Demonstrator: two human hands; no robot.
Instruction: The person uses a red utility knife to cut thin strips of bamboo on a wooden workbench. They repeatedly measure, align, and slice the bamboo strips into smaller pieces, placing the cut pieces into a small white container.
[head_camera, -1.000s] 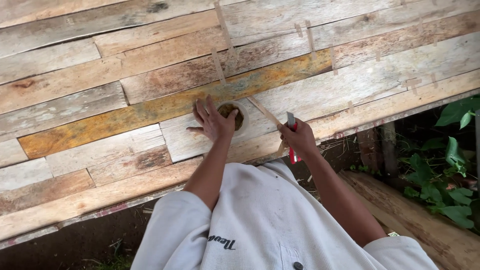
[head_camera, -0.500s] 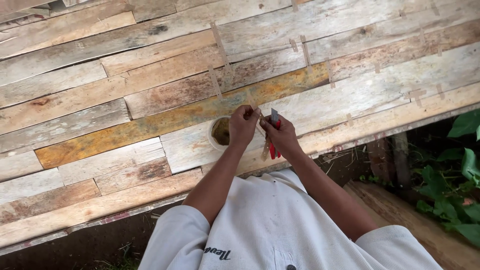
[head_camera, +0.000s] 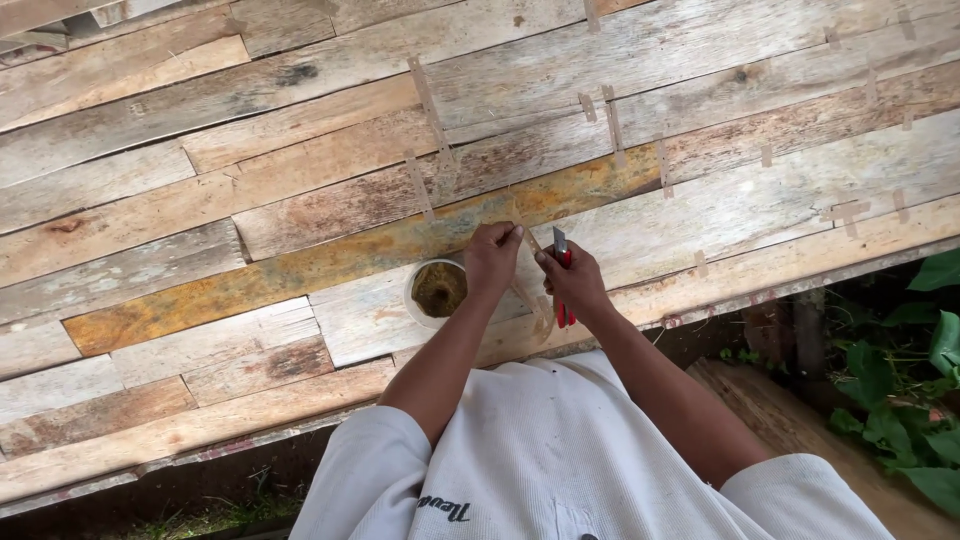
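A person in a white shirt (head_camera: 560, 470) leans over a platform of weathered planks (head_camera: 250, 200), near its front edge. Just left of the hands, a small round cup (head_camera: 436, 290) of brownish material stands on the boards. The left hand (head_camera: 492, 258), just beside the cup, pinches the top of a thin pale strip (head_camera: 528, 290) between closed fingertips. The right hand (head_camera: 572, 283) grips a red-handled knife (head_camera: 562, 280), fingers wrapped around the handle, blade upward, just beside the strip. Green leaves (head_camera: 915, 400) grow beyond the platform's right front corner.
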